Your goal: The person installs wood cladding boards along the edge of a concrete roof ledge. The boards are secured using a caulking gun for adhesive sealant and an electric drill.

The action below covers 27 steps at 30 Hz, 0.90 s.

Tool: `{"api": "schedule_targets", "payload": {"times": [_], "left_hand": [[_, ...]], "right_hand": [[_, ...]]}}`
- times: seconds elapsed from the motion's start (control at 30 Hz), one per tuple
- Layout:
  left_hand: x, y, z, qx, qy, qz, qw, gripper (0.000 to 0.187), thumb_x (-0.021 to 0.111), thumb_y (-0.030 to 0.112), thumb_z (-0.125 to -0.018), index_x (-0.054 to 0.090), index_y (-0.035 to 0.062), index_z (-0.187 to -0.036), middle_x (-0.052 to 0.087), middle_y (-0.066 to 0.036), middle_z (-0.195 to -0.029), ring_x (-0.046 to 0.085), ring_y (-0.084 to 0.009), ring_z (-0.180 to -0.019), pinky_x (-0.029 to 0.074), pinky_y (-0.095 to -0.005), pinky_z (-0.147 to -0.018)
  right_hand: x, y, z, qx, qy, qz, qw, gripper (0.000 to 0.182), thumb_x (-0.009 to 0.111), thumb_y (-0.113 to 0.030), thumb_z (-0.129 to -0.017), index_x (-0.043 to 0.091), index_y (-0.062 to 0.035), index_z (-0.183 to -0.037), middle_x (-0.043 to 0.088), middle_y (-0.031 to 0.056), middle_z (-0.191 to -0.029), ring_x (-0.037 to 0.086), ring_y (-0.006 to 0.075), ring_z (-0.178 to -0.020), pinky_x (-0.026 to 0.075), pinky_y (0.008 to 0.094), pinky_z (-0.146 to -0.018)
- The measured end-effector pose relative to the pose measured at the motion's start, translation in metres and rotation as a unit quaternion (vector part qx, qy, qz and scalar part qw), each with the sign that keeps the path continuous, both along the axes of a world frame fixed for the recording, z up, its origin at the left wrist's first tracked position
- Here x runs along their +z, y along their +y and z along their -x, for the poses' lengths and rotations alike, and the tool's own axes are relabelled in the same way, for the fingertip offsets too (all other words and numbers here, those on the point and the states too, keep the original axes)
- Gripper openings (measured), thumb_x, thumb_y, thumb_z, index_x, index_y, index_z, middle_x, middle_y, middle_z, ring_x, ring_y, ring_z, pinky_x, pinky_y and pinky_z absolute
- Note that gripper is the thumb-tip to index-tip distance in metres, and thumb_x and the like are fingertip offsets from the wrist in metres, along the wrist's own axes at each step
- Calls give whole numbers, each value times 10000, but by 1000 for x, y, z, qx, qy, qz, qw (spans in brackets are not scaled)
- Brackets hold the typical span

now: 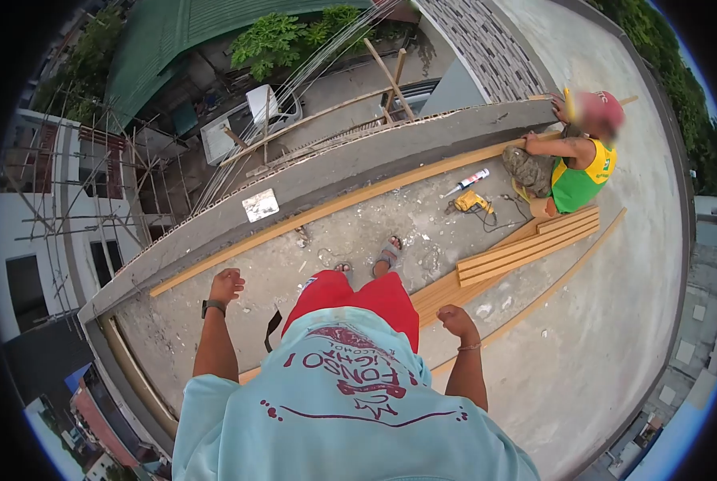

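1. Left hand [227,285] hung half-curled, empty, near the long strip [374,191], which lay along the low wall [358,164], probably to follow its line.
2. Right hand [457,321] was curled, contents untellable, near planks [527,247] stacked right, presumably for reach.

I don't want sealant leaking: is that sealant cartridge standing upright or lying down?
Lying down: the sealant cartridge stretches lengthwise along the concrete floor, near the yellow power tool.
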<state>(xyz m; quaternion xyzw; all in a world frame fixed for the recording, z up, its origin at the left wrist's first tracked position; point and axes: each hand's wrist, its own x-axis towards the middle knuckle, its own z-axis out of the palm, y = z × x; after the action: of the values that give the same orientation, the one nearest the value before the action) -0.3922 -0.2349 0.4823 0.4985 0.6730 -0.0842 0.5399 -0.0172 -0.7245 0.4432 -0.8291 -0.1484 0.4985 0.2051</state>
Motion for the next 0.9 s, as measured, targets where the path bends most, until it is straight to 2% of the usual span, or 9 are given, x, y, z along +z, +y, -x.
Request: {"api": "schedule_targets", "payload": {"times": [0.13, 0.23, 0.33, 0.47, 0.6, 0.67, 0.7, 0.8, 0.9], "left_hand": [[38, -66, 38, 72, 70, 10, 995, 283, 508, 306, -871, 598, 105, -1049, 644, -46, -840, 596, -144, -670, 461, -315, -567], [30, -115, 67, 86, 114, 77, 987, 274, 512, 267, -855, 601, 100, -1053, 646, -56, -846, 601, -157, -672, 471, -340, -579], [20, -129, 74, 92, 98, 109, 985, 284, 511, 245, -848, 598, 97, -1073, 647, -67, -859, 606, -167, -665, 480, -358, -594], [9, -98, 95, 50, 69, 98, 991, 290, 533, 235, -852, 606, 88, -1091, 655, -68, -842, 621, -150, -709, 490, -308, -602], [-14, -39, 123, 4, -34, -8, 999, 312, 562, 236, -852, 599, 69, -1113, 659, -69, -821, 616, -142, -703, 507, -292, -626], [-34, -21, 140, 14, -41, -4, 999, 331, 583, 242, -829, 598, 59, -1105, 676, -111, -847, 650, -213, -737, 522, -320, -676], [-45, -16, 142, -54, -2, 1, 999, 328, 587, 241, -820, 602, 61, -1094, 675, -139, -865, 655, -256, -781, 520, -336, -717], [-78, -14, 137, -166, 68, 39, 983, 349, 599, 263, -802, 594, 80, -1099, 658, -205, -931, 637, -344, -905, 501, -381, -814], [-127, -41, 131, -208, 115, 80, 968, 517, 619, 351, -777, 513, 110, -1222, 612, -222, -1083, 605, -367, -995, 486, -442, -840]], "right_hand": [[-43, 96, -94, 64, -80, -61, 993, 225, 595, -254, -779, 668, -68, -882, 666, 161, -836, 641, 290, -809, 488, 359, -732], [-31, 173, -159, -76, -65, -107, 989, 254, 616, -195, -770, 646, -22, -953, 666, 160, -791, 640, 258, -739, 490, 327, -690], [-28, 234, -169, 3, -150, -188, 971, 272, 612, -194, -778, 635, -5, -971, 661, 155, -760, 631, 237, -698, 488, 320, -674], [-31, 290, -97, 89, -129, -158, 975, 289, 615, -202, -746, 635, -27, -973, 670, 175, -838, 652, 281, -794, 504, 344, -712], [-103, 311, 16, 195, -151, -59, 967, 313, 652, -206, -701, 645, -18, -950, 665, 162, -815, 651, 288, -798, 515, 343, -746], [-100, 334, 85, 280, -140, -1, 950, 369, 655, -240, -691, 643, -31, -996, 645, 220, -916, 624, 311, -922, 492, 365, -829], [-99, 352, 112, 343, -153, 28, 926, 400, 648, -254, -697, 641, -47, -1038, 631, 254, -983, 601, 326, -1011, 472, 374, -886], [-142, 381, 174, 336, -166, -39, 926, 432, 703, -294, -651, 652, -26, -985, 635, 254, -879, 620, 395, -857, 488, 419, -821], [-203, 410, 188, 131, -90, 43, 986, 363, 711, -326, -684, 650, -51, -914, 618, 167, -760, 607, 326, -687, 499, 397, -658]]}}
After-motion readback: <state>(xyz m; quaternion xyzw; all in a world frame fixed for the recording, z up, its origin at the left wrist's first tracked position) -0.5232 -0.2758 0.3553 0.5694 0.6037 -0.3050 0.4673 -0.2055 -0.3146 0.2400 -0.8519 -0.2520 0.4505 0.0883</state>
